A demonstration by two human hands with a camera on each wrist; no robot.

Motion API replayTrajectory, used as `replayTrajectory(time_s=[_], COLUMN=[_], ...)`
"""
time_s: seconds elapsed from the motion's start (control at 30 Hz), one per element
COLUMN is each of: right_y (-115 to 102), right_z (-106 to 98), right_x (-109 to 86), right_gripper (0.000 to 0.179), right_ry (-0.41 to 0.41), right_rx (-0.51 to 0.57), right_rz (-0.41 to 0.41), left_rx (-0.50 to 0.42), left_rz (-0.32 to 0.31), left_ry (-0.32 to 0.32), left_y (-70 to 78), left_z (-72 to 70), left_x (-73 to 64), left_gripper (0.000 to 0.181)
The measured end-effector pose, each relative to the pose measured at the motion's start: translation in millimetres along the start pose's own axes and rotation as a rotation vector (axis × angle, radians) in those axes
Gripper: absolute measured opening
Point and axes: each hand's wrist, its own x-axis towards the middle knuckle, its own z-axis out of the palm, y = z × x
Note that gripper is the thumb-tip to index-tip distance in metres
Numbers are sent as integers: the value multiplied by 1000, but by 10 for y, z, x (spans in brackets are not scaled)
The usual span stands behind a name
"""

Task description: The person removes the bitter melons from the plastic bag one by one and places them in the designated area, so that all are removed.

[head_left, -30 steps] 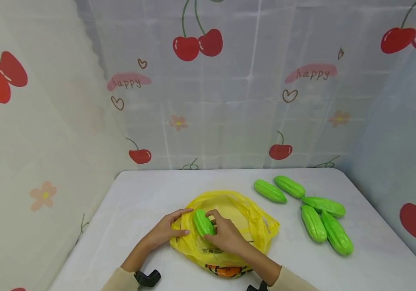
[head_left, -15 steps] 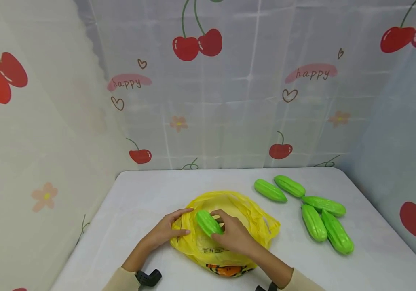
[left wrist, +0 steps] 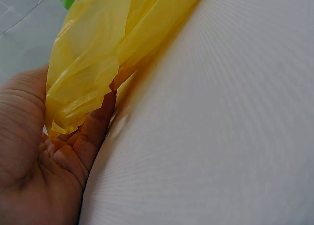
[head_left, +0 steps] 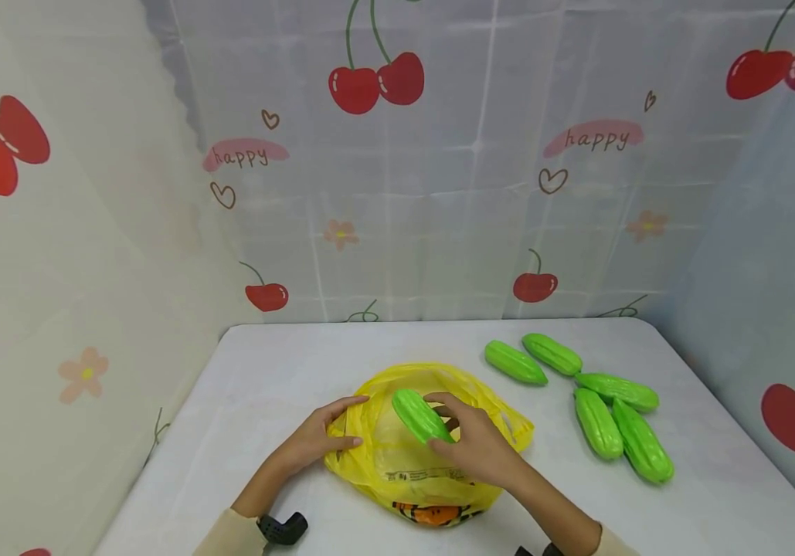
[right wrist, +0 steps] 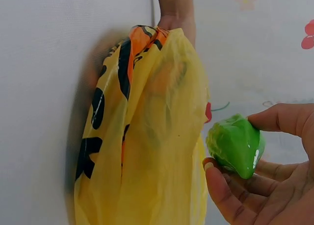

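Note:
A yellow plastic bag (head_left: 432, 467) lies on the white table with its mouth spread open upward. My left hand (head_left: 317, 439) holds the left side of its rim between thumb and fingers; in the left wrist view the bag film (left wrist: 88, 63) partly hides those fingers. My right hand (head_left: 477, 444) grips a ridged green cucumber (head_left: 419, 415) over the bag's mouth. From the right wrist view, the cucumber (right wrist: 238, 144) sits between thumb and fingertips, clear of the bag (right wrist: 162, 131). Whether the bag holds anything else cannot be told.
Several more green cucumbers lie at the table's right: one (head_left: 515, 362) and another (head_left: 552, 354) toward the back, and a touching group (head_left: 598, 423) nearer. A cherry-printed curtain (head_left: 439, 193) hangs behind the table (head_left: 286, 347) and along both sides.
My right hand has moved up and to the right, bringing the cucumber from the bag's left side to over its middle. My left hand has stayed at the rim.

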Motion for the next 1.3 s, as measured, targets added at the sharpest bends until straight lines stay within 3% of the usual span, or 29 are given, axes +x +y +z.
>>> replayTrajectory(time_s=[0.5,0.8,1.3], right_y=[107,292,603], right_z=[-319,-537,-818], right_x=[-150,-106,-48], right_gripper=[58,60,63], right_ry=[105,152,249], right_rx=[-21,-26,-176], right_rz=[29,29,44], left_rx=[1,-45,-34], left_rz=[-7,-5,-22], left_ry=[1,-16,-17], left_y=[25,34,56], left_z=[19,14,0], left_x=[-12,-10,-11], left_gripper=[69,70,70])
